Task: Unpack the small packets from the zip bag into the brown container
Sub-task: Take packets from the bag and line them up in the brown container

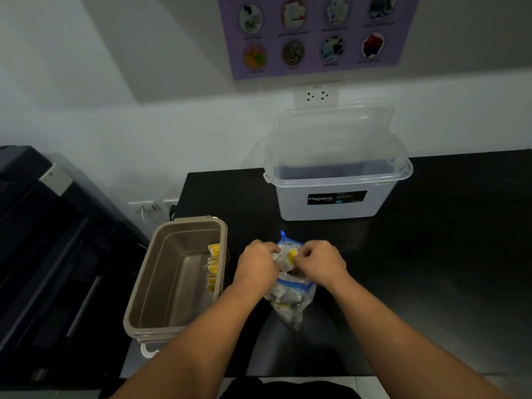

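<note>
A clear zip bag [290, 298] with a blue seal strip lies on the black counter, holding several small white and yellow packets. My left hand [257, 264] and my right hand [321, 262] both have curled fingers gripping a cluster of small packets [288, 256] at the bag's mouth. To the left stands the open brown container [135, 300], with several yellow packets [213, 266] lined up along its right inner wall.
A clear Megabox tub [334, 197] with its lid propped open stands at the back of the black counter [431, 254]. A dark printer [43, 254] sits to the left. The brown container overhangs the counter's left edge.
</note>
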Demonstrator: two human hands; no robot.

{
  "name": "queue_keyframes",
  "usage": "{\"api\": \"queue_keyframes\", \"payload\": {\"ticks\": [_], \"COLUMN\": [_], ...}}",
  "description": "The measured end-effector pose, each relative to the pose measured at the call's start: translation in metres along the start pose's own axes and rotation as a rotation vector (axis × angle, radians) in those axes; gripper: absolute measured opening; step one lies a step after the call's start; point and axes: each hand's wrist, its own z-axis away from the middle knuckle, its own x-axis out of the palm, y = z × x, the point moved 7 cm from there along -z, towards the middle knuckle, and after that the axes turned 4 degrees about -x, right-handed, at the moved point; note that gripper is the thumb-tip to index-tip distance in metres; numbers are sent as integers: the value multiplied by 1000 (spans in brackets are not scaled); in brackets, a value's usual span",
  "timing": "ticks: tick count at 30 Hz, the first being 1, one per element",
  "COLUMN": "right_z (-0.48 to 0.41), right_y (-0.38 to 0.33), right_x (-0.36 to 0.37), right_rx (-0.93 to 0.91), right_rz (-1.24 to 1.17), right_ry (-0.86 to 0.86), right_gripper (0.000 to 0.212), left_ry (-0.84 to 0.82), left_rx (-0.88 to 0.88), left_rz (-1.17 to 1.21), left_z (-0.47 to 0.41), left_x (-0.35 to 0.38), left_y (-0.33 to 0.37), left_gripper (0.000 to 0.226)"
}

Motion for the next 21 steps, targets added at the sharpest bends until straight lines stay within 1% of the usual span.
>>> {"api": "queue_keyframes", "payload": {"ticks": [4,8,10,13,17,21], "right_z": [10,13,12,9,5,5], "right_y": [-5,1,7,15,18,19], "right_x": [-24,-44,-51,-56,-51,-49], "right_rx": [-86,-115,-119,-124,-150,-159], "right_rz": [-209,-297,-340,-373,-424,-404], "right_ry": [47,150,205,231,178,177], "right_gripper": [14,16,18,18,27,19], "left_ry": [17,45,69,62,-50,-110], "left_rx": [44,154,232,376,518,598], "left_rz": [-25,-51,-101,-270,-548,-799], "left_z": [0,-2,-4,-4,-7,-13], "left_x": [-3,-5,-8,-5,9,22], "left_y": [2,9,17,36,52,55], "left_gripper": [38,31,27,23,27,30]}}
